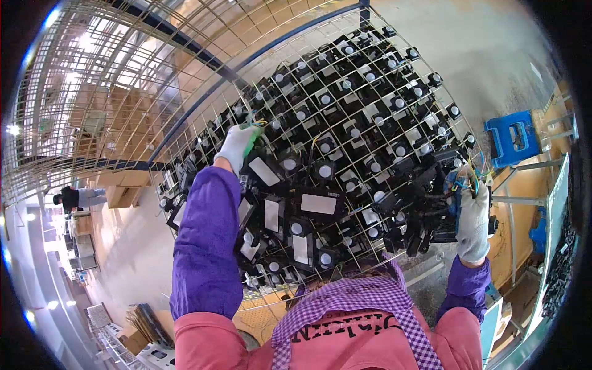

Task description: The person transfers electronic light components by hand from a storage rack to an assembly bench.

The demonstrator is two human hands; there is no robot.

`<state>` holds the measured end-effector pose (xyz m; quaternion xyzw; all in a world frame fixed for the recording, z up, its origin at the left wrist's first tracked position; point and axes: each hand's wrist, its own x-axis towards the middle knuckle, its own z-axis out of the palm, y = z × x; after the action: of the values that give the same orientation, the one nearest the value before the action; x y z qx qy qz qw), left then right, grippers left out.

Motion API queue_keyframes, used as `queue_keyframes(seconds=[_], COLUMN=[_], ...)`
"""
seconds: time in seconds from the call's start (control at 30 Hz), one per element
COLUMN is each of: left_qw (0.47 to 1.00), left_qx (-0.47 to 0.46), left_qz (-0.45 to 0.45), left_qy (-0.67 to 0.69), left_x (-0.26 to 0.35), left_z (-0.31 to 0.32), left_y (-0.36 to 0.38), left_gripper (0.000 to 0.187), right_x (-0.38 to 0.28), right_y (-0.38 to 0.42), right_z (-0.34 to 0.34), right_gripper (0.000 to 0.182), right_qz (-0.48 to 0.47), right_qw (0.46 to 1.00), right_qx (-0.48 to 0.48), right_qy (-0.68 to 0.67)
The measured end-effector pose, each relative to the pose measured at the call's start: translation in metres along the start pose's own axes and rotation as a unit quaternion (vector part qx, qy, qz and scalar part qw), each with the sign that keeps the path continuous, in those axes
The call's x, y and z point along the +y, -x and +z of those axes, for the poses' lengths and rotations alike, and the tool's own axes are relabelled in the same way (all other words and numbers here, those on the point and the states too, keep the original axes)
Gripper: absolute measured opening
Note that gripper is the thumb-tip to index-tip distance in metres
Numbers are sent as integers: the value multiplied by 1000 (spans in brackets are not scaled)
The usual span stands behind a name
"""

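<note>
Both of my hands wear white gloves. My left hand, its glove green at the fingers, reaches to the wire mesh rack, fingers closed on thin coloured wires. Around it lie many black plastic units with pale rectangular panels and white round domes. On the right, my right hand grips a bundle of coloured wires. A cluster of black units hangs beside that hand, against the rack. What lies under the right fingers is partly hidden.
The mesh rack has a blue frame bar. A blue plastic crate stands at right, near a metal-framed table bearing black parts. Cardboard boxes are stacked beyond the mesh at left. Another person is farther off.
</note>
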<state>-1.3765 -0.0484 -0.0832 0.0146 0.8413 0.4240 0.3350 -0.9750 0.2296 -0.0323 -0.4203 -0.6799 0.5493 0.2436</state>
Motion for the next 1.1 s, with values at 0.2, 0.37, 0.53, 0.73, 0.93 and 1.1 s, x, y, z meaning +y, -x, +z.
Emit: queue_keyframes(seconds=[0.2, 0.37, 0.53, 0.73, 0.93, 1.1], left_qw=[985, 951, 988, 824, 813, 779], left_qx=[-80, -120, -55, -187, -176, -198], left_qz=[121, 181, 144, 116, 33, 40], left_qy=[92, 219, 27, -522, -554, -593], left_x=[-20, -26, 10, 41, 47, 45], left_z=[-3, -14, -39, 16, 81, 108], left_y=[33, 87, 103, 84, 74, 62], left_gripper=[20, 21, 12, 42, 66, 52], right_x=[-12, 8, -2, -9, 1, -19], right_y=[1, 0, 4, 7, 9, 13], right_z=[-3, -7, 1, 11, 5, 10], right_gripper=[22, 20, 20, 27, 28, 20], right_qz=[19, 1, 24, 45, 25, 37], right_qw=[998, 998, 998, 998, 997, 998], right_qx=[-41, -46, -36, -39, -30, -39], right_qy=[-35, -35, -51, 0, -71, 16])
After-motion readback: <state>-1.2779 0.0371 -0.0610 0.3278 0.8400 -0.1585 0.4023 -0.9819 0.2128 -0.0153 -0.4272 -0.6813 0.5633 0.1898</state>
